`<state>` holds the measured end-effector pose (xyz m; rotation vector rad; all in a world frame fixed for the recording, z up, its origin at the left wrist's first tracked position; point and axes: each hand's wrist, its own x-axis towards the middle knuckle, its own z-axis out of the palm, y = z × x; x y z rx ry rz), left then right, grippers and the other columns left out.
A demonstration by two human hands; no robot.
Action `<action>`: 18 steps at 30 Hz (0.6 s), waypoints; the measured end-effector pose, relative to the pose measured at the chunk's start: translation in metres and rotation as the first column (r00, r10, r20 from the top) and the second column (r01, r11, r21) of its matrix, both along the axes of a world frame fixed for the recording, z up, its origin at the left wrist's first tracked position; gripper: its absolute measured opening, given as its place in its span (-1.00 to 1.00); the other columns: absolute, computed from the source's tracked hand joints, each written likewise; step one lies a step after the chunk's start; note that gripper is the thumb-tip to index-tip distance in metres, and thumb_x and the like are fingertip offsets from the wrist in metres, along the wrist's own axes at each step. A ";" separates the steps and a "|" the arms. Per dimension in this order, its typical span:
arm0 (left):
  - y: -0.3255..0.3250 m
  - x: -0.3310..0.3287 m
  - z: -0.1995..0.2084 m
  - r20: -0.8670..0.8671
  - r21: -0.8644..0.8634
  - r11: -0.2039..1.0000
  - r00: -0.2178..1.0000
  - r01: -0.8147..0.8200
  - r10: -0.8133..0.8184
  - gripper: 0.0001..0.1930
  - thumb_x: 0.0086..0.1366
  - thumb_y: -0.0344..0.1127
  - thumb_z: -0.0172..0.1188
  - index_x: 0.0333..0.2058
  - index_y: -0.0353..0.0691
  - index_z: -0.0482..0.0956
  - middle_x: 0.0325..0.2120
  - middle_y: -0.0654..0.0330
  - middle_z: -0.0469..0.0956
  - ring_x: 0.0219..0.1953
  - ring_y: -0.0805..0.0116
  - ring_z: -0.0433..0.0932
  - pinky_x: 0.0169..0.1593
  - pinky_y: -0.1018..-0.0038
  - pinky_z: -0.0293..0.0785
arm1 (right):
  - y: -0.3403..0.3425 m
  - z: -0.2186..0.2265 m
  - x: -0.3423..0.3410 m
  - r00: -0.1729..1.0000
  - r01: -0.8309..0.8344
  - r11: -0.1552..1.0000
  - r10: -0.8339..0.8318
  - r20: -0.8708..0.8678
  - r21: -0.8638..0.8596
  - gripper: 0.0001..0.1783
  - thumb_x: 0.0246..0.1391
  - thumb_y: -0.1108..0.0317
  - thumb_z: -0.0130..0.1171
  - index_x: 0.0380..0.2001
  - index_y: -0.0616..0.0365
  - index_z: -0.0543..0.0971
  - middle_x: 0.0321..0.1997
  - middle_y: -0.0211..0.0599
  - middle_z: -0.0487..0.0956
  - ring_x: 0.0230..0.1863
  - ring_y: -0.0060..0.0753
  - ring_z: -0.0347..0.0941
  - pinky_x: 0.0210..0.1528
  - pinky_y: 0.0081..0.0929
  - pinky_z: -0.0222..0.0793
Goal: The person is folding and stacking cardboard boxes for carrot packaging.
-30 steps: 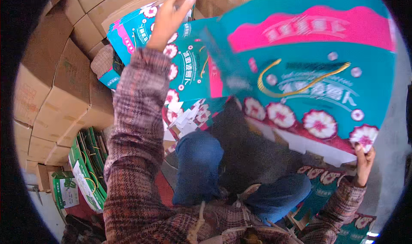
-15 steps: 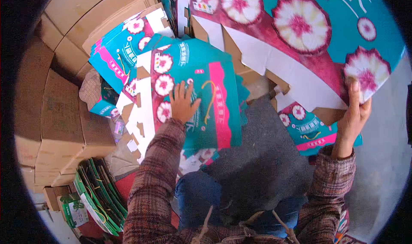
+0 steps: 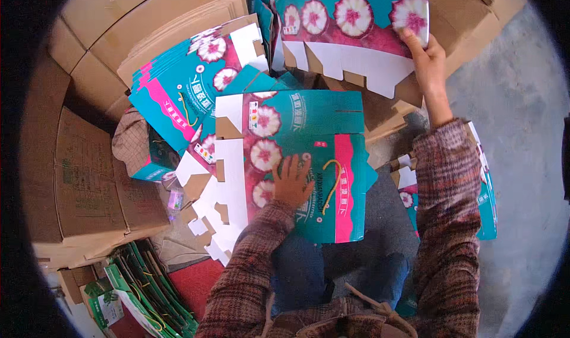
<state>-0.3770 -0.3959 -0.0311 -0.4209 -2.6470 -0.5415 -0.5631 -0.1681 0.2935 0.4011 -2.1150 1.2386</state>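
My left hand [image 3: 292,182] lies with its fingers spread on the top sheet of a pile of flattened teal gift boxes [image 3: 317,115]. Pictures of pink-and-white radish slices, a pink band and a yellow cord handle show on that sheet. Up and to the right, my right hand [image 3: 428,59] pinches the corner of another flattened teal box [image 3: 368,47], thumb on its printed face. White cut flaps run along that box's lower edge, and its top goes out of the picture.
More flattened teal boxes [image 3: 172,88] lean in a stack at left. Brown cartons [image 3: 89,166] line the left side. Folded green boxes with cord handles [image 3: 139,284] stand at lower left. Another teal piece [image 3: 487,210] lies on the grey floor [image 3: 522,160] at right.
My right hand has swung the held box away from me and to the left, uncovering brown cartons behind it. My left hand stays on the pile, which appears lower and further right.
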 end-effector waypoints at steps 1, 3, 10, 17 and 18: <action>-0.001 -0.001 0.000 0.005 0.003 1.000 1.000 0.006 -0.006 -0.30 0.13 0.05 0.13 0.23 -0.01 0.25 0.22 -0.04 0.14 0.24 -0.07 0.11 0.23 -0.21 -0.12 | -0.005 0.000 -0.011 1.000 -0.001 1.000 0.001 0.004 0.005 -0.56 0.08 0.03 0.23 -0.26 0.27 0.61 -0.45 -0.39 0.61 -0.43 -0.68 0.42 -0.36 -0.58 0.38; 0.000 0.001 -0.006 0.009 0.021 1.000 1.000 0.000 0.000 -0.30 0.13 0.07 0.13 0.24 0.00 0.24 0.22 -0.04 0.14 0.24 -0.09 0.11 0.22 -0.23 -0.12 | -0.017 0.000 -0.030 0.997 0.061 0.993 -0.066 0.038 0.102 -0.56 0.08 0.00 0.22 -0.26 0.23 0.61 -0.49 -0.30 0.62 -0.45 -0.60 0.47 -0.35 -0.52 0.39; -0.008 0.001 -0.009 0.112 0.049 0.999 0.993 0.017 -0.023 -0.30 0.12 0.06 0.15 0.23 0.03 0.24 0.20 -0.03 0.17 0.23 -0.06 0.13 0.19 -0.23 -0.07 | -0.061 0.011 -0.096 0.997 0.080 0.943 -0.074 -0.033 0.322 -0.55 0.07 -0.01 0.20 -0.22 0.18 0.59 -0.43 -0.06 0.62 -0.40 -0.31 0.57 -0.31 -0.41 0.41; -0.003 -0.009 -0.009 0.079 0.124 0.989 0.992 0.083 -0.093 -0.33 0.12 0.07 0.16 0.21 0.05 0.28 0.20 0.02 0.17 0.22 0.00 0.14 0.18 -0.21 -0.03 | -0.145 0.036 -0.207 0.916 0.373 0.657 -0.373 -0.147 0.655 -0.66 0.11 0.28 0.13 -0.05 0.14 0.51 -0.26 -0.05 0.61 -0.23 -0.03 0.54 -0.14 -0.29 0.43; -0.007 -0.006 -0.016 0.070 0.129 0.989 0.994 0.070 -0.079 -0.33 0.12 0.07 0.16 0.21 0.06 0.28 0.21 0.04 0.15 0.24 0.01 0.13 0.18 -0.22 -0.02 | -0.162 0.019 -0.205 0.951 0.291 0.754 -0.162 -0.264 0.588 -0.54 0.09 0.34 0.09 0.07 0.20 0.37 -0.06 0.07 0.49 -0.03 0.05 0.41 0.03 -0.25 0.32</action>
